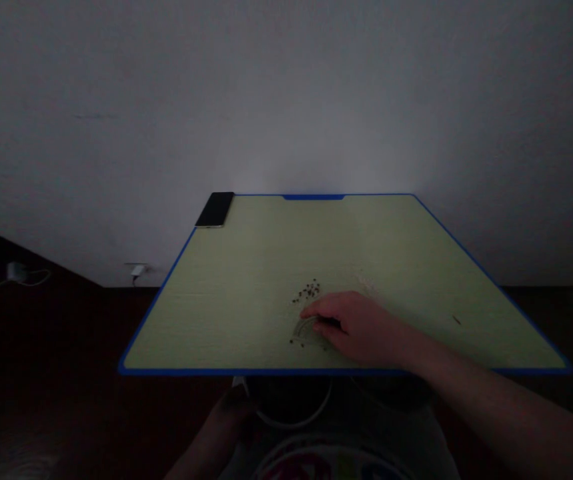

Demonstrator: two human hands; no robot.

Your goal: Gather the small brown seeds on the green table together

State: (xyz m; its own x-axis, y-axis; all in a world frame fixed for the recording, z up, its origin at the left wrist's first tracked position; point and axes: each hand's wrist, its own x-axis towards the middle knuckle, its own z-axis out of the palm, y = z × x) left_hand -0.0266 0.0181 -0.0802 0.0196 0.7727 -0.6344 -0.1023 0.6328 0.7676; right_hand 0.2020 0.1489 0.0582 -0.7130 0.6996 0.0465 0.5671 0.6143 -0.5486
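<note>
My right hand (353, 325) rests low over the pale tabletop (246, 267), its fingers curled and the thumb close to the index finger. A faint curved, greyish shape (300, 328) shows at the fingertips; whether it is a clear object or a smear I cannot tell. Just beyond the fingers lies a small scatter of dark crumbs (310, 289), with a few more specks (292, 341) nearer the front edge. Below that edge, my left hand (233, 408) grips the left side of a round container with a white rim (293, 425); its fingers are in shadow.
A black phone (216, 209) lies at the table's back left corner. Pale crumbs (365, 280) and a thin brown sliver (457, 320) are on the right half. The wall (316, 100) stands behind. A plugged-in charger (137, 271) is at the left.
</note>
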